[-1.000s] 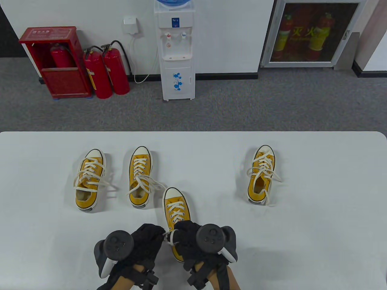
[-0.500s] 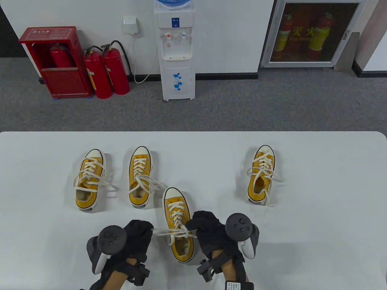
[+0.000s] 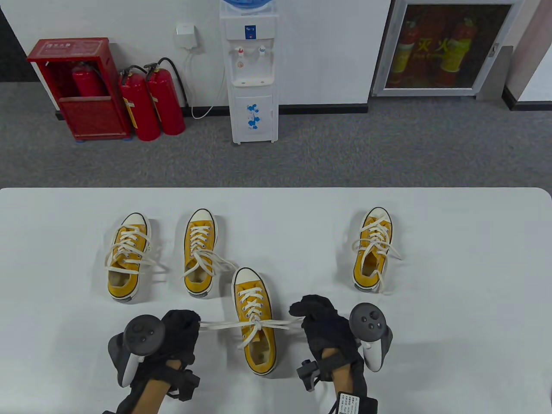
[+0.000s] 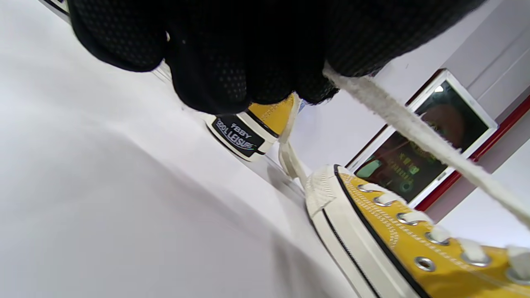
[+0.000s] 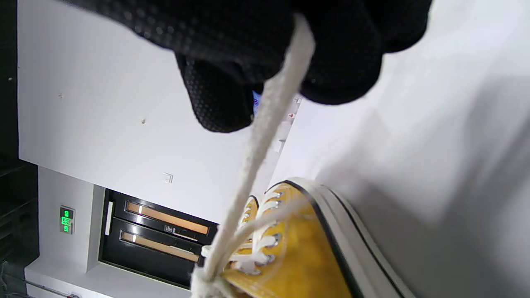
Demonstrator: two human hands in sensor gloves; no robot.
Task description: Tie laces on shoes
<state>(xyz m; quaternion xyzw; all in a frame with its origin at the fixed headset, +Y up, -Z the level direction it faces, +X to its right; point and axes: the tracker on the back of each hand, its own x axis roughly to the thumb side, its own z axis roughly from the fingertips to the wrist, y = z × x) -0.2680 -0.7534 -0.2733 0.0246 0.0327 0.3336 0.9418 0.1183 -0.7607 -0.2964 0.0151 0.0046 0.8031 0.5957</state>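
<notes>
Your left hand (image 3: 179, 334) gripped one end of the cream flat cotton lace (image 3: 224, 324), fingers curled tight around it; the left wrist view showed the lace (image 4: 414, 132) emerging from between the closed gloved fingers (image 4: 215, 78). Your right hand (image 3: 321, 321) pinched the opposite end, and the right wrist view showed that strand (image 5: 265, 124) running from the curled fingers (image 5: 331, 62) down to a knot at the eyelets. Both strands ran taut and nearly level from the knot out to each hand.

The yellow canvas low-top sneaker with the white rubber toe cap (image 3: 254, 319) stood upright on the white bench (image 3: 453, 323), directly between your hands, toe pointing away from you. The knot (image 3: 255, 322) sat over the tongue at the upper eyelets. Two loose lace tails hung from it across the shoe opening.

Three further yellow canvas sneakers stood beyond your hands. Two (image 3: 127, 258) (image 3: 200, 254) were ahead of your left hand, side by side, the nearer of them just beside the toe of the worked shoe. The third (image 3: 373, 250) stood ahead of your right hand, well apart from the others. All three had laces trailing loose onto the bench.
</notes>
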